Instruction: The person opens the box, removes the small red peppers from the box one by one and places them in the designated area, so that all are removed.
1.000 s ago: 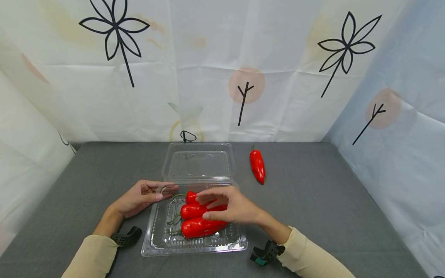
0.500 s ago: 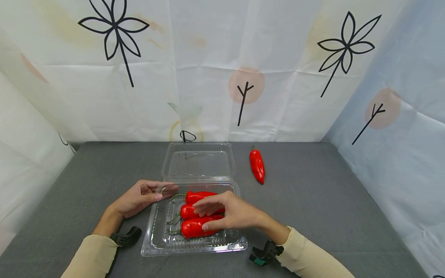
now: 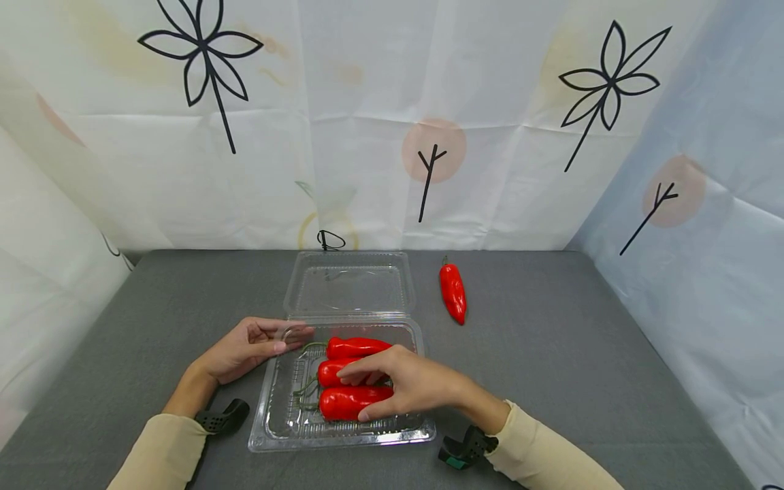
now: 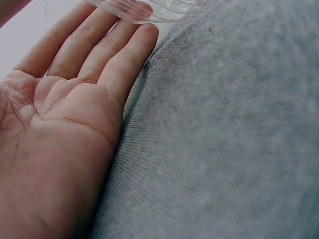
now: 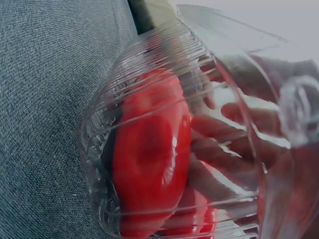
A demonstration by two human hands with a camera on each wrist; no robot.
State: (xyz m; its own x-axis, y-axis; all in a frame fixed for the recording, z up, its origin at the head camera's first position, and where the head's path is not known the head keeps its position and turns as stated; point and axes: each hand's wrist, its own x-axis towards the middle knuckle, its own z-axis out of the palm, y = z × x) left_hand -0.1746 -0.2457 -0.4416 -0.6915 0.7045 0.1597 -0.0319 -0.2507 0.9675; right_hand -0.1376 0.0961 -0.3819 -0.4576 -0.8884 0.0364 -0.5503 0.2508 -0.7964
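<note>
A clear plastic clamshell box lies with its lid folded back. Inside it are three red peppers with green stems: a back pepper, a middle pepper and a front pepper. My right hand is over the box, its thumb at the near side of the front pepper and its fingers over the middle pepper. The right wrist view shows these fingers through the clear wall beside a pepper. My left hand touches the box's left side with nearly straight fingers.
Another red pepper lies on the grey cloth table, right of the lid. A printed white curtain stands at the back, with more cloth at both sides. Each wrist wears a black strap.
My right hand has moved down and toward me, from above the back and middle peppers to the front one. The back pepper shows more fully. My left hand stays in place.
</note>
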